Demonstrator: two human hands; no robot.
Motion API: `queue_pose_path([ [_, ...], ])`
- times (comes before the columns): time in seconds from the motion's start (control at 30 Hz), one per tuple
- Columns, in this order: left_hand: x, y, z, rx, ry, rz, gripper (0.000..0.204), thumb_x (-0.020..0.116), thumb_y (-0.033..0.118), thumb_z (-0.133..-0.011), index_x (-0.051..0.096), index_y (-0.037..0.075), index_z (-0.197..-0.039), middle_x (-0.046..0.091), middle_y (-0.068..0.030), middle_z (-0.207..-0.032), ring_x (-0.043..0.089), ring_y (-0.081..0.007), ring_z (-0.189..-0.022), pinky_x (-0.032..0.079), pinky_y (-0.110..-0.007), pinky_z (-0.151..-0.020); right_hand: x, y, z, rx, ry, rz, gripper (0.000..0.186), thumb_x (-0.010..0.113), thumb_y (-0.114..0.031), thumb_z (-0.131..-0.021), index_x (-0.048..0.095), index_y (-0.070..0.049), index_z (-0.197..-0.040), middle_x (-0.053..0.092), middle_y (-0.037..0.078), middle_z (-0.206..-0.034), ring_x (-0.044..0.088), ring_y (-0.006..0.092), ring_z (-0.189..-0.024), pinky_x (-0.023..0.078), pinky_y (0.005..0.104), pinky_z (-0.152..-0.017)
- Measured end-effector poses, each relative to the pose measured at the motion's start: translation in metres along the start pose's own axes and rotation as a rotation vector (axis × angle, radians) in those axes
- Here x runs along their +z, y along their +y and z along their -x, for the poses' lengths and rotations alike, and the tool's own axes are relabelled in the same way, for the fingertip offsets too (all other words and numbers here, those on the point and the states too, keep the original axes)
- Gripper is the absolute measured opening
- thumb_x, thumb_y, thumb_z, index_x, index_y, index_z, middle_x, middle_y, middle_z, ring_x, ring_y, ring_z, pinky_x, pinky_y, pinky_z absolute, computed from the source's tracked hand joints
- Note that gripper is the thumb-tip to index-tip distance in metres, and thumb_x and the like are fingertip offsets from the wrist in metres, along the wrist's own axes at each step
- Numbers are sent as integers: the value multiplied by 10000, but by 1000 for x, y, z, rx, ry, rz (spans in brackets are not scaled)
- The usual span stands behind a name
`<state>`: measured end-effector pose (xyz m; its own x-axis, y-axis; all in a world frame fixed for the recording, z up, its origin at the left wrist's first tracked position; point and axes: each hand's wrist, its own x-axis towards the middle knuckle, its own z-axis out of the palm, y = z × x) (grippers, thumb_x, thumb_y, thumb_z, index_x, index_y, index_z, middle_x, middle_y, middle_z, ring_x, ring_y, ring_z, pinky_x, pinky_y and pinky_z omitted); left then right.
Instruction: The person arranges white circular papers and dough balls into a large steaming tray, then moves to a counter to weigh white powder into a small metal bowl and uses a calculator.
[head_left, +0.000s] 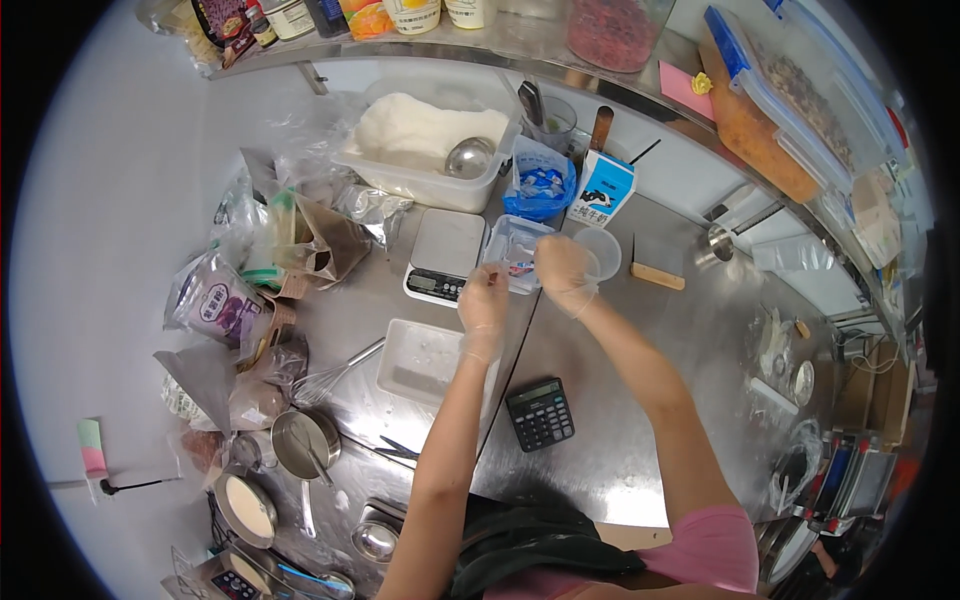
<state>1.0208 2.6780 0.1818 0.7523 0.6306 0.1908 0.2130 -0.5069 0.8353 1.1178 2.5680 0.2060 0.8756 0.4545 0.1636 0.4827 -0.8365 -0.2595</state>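
Left hand: I see the left hand [483, 298] in a thin clear glove at the near left corner of the tub; its fingers are bunched narrow, and I cannot tell from up here what, if anything, sits between them.
Right hand: the right hand [563, 272], gloved alike, is over the tub's right side; its fingers curl inward out of my sight, so I cannot tell whether they hold anything.
Clear tub: the clear tub [498, 243] stands on the worktop [620, 400], just right of the white scale [449, 243]; I judge it light, thin-walled and a little springy, slick under gloves; I would take it by two opposite sides of the rim.
Small packet: a red-and-blue packet [520, 268] shows in the tub between the hands; it looks soft and nearly weightless; I would pinch it by an edge, since a crinkly wrapper may slide.
Blue bag: behind the tub, the blue bag [540, 209] holds blue-wrapped pieces [542, 182]; it looks limp, so best gathered at the mouth.
Round cup: the round cup [601, 252] stands just beyond the right hand; probably light and easily tipped; I would grip it low around the wall.
Milk carton: the carton [605, 190] stands behind the cup; stiff-sided, its weight unknown to me.
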Motion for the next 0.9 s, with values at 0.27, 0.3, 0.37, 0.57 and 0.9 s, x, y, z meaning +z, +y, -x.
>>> queue_pose_path([
  [0.27, -27, 11, 26, -107, -22, 181, 135, 625, 139, -856, 656, 18, -908, 675, -137, -847, 670, -241, -749, 516, -317, -690, 14, -19, -2, -54, -11, 85, 107, 587, -88, -704, 688, -62, -681, 655, 183, -713, 669, 331, -666, 527, 417, -582],
  [0.3, -29, 16, 29, -120, -32, 218, 129, 619, 125, -865, 653, 12, -915, 678, -129, -871, 667, -217, -768, 513, -307, -706, 17, -18, -4, -14, -14, 86, 108, 591, -98, -709, 691, -62, -688, 655, 187, -718, 669, 335, -673, 528, 421, -595],
  [0.37, -36, 15, 34, -139, -34, 245, 122, 613, 112, -874, 651, 6, -921, 681, -120, -896, 664, -192, -787, 510, -297, -723, 17, -21, -6, 18, -23, 77, 110, 596, -108, -713, 694, -61, -695, 656, 191, -724, 669, 339, -681, 530, 424, -607],
  [0.57, -45, -2, 47, -162, -35, 370, 125, 598, 69, -880, 642, -10, -966, 669, -109, -953, 638, -174, -823, 499, -293, -752, 5, 3, -19, 174, -98, -83, 159, 612, -178, -738, 697, -45, -731, 668, 187, -796, 663, 340, -766, 526, 430, -678],
  [0.9, -73, 9, 100, -256, -85, 393, 128, 577, 63, -893, 630, -2, -990, 668, -110, -909, 622, -151, -810, 490, -281, -747, -1, 48, -4, 332, -110, -698, 201, 663, -200, -737, 712, -26, -824, 679, 163, -769, 651, 279, -679, 493, 348, -639],
])
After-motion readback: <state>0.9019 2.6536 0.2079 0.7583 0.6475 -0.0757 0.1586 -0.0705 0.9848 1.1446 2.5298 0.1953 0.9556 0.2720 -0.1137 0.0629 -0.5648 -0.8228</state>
